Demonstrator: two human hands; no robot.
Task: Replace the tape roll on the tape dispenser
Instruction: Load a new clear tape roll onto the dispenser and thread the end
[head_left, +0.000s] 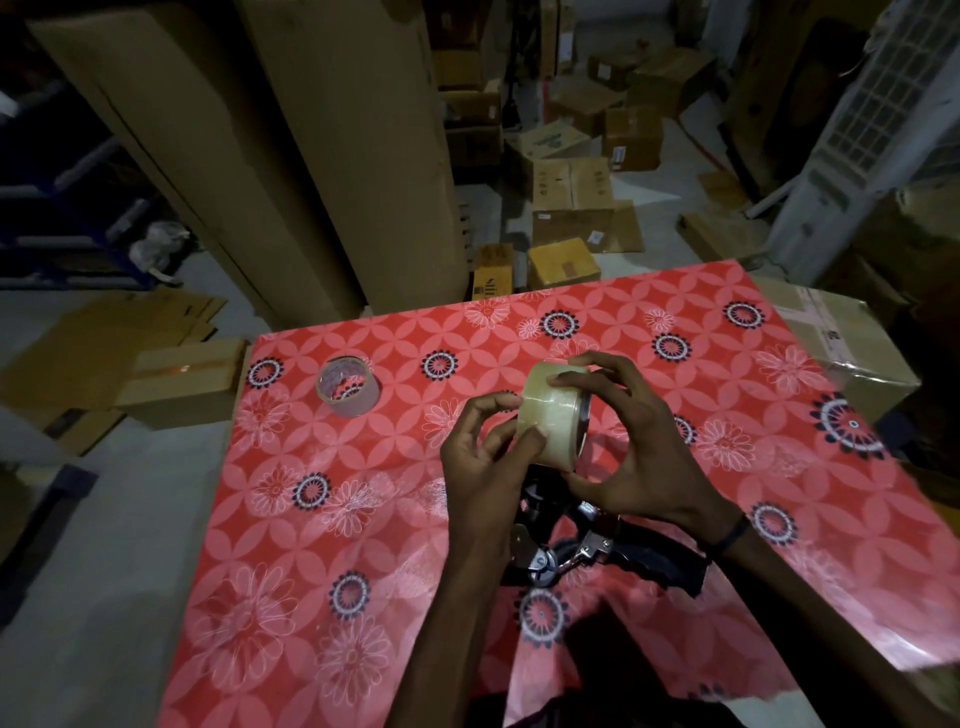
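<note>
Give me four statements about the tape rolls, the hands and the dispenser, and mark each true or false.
1. Both hands hold the full tape roll. True: left hand and right hand grip it.
2. The used-up roll lies to the right of the hands. False: it stands on the table to their left.
3. The tape dispenser lies on the red flowered tablecloth, below the hands. True.
4. The used-up roll is touching the left hand. False: they are well apart.
</note>
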